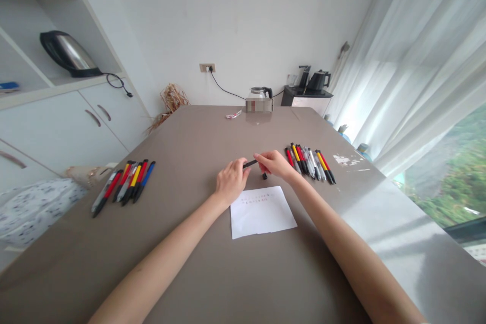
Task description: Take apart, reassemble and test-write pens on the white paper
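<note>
A slim black pen [250,164] spans the gap between my two hands, just beyond a sheet of white paper. My left hand [231,180] is closed on the pen's left end. The fingertips of my right hand [275,164] pinch its other end. Below the right fingers shows a small black piece [265,176]; whether it is a cap or part of another pen I cannot tell. The white paper [264,220] carries two faint lines of writing near its top edge, and my left wrist lies over its upper left corner.
A row of pens [121,182] in red, yellow, blue and grey lies on the left of the brown table [190,273]. Another row of mixed pens [309,162] lies right of my right hand. At the far edge are a crumpled wrapper [233,115] and a glass kettle [260,92].
</note>
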A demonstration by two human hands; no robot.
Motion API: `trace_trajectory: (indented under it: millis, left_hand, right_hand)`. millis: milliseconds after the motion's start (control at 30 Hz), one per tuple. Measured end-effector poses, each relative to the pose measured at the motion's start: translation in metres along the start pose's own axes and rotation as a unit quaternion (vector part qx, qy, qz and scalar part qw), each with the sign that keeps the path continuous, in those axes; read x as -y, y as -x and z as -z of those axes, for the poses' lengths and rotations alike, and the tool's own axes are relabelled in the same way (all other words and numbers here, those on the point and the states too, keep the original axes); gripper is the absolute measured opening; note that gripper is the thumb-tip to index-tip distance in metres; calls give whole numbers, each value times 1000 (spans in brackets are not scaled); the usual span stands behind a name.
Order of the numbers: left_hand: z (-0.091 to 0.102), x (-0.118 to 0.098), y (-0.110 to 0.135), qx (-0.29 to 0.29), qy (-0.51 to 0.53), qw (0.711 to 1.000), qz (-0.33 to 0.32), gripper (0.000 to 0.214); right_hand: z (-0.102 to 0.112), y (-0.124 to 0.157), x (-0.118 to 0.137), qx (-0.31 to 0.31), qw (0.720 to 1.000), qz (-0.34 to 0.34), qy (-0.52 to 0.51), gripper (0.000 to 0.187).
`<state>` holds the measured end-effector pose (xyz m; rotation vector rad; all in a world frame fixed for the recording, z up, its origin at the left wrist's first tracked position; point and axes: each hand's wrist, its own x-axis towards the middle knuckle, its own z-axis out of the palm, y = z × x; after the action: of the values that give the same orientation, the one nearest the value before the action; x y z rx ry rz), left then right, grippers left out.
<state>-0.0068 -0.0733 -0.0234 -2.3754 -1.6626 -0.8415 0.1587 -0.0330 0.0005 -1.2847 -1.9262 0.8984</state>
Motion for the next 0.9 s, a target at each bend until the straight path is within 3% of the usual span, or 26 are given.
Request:
trace_trajectory:
  millis: [100,333,533,767,900]
  left_hand:
    - [1,-1,0,3,-6,1000,0,26]
    - [4,-1,-1,-5,-16,1000,27,25]
    - [4,0,-1,4,-21,1000,22,30]
    - [2,0,1,3,19,1000,2,30]
    - [2,0,0,8,13,1000,23,27]
  right_hand:
    - [0,0,1,10,1000,3,4,52]
    - [3,-2,-2,54,993,28,-106,35]
    - [3,1,2,55,996,21,-72,25]
    - [-2,2,4,52,994,-6,-96,45]
    - [0,1,5,43,996,6,-82,41]
